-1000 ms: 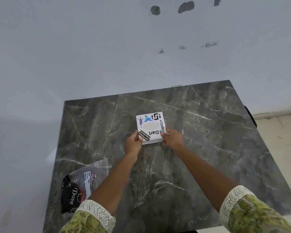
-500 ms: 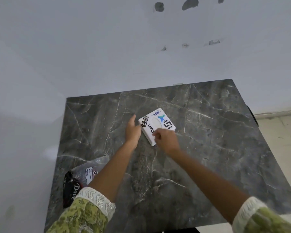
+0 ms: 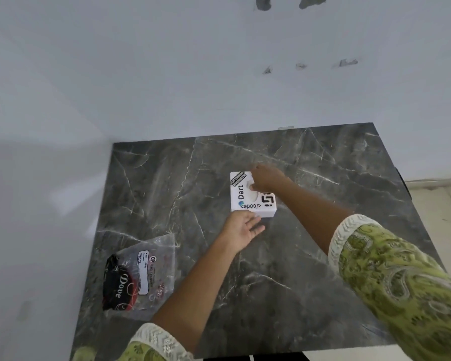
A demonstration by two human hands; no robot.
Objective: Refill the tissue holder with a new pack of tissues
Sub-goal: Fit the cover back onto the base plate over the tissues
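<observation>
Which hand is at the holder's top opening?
The right hand, fingers at the tissue holder's oval slot; the left hand is beside its near edge.

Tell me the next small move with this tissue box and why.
Probably lift the tissue holder open: the right hand is already at its top slot, the left hand braces its near edge, and the tissue pack lies unopened on the table.
</observation>
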